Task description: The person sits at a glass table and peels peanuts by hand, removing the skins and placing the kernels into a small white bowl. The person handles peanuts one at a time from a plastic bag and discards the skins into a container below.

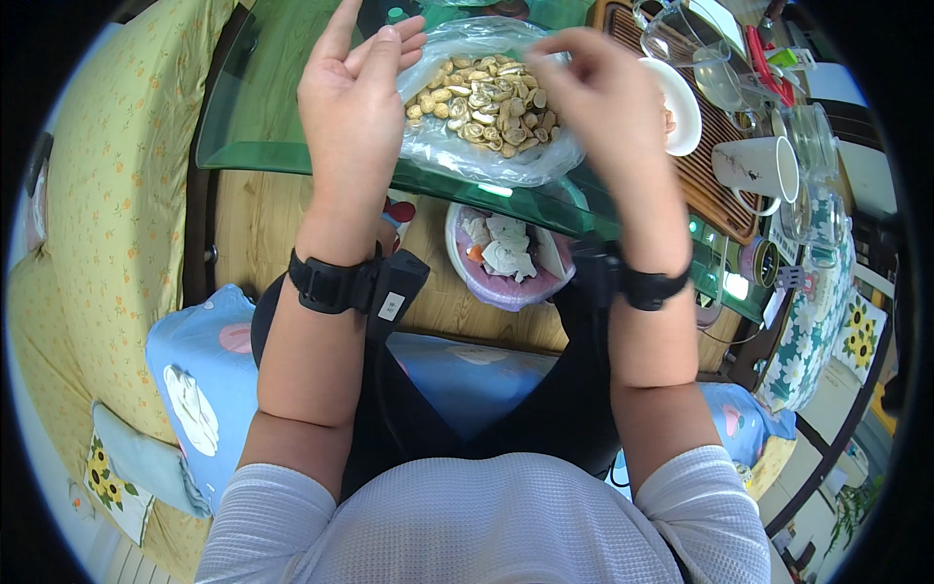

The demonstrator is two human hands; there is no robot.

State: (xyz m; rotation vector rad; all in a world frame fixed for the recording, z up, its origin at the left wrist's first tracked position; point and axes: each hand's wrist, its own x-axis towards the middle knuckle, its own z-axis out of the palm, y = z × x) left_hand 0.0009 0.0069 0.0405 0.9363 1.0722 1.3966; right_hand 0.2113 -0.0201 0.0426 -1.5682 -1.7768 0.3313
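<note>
A clear plastic bag (pixel 496 166) lies spread on the green glass table (pixel 255 155), holding a heap of peanuts and peanut shells (pixel 503 106). At the bag's left side, my left hand (pixel 361 87) is raised with its palm turned up and fingers apart; nothing shows in it. Over the bag's right side is my right hand (pixel 602 87), blurred, with fingers bent; whether anything is between its fingertips cannot be told. Just right of that hand, a white dish (pixel 684 109) holds some pinkish pieces, partly hidden by the hand.
A slatted wooden tray (pixel 704 171) bears a white mug (pixel 755 169) and a glass pitcher (pixel 678 36). Glass jars (pixel 810 142) stand farther right. Below the table edge, a lined waste bin (pixel 507 292) holds crumpled tissues. An open tin (pixel 760 263) stands near the table's right corner.
</note>
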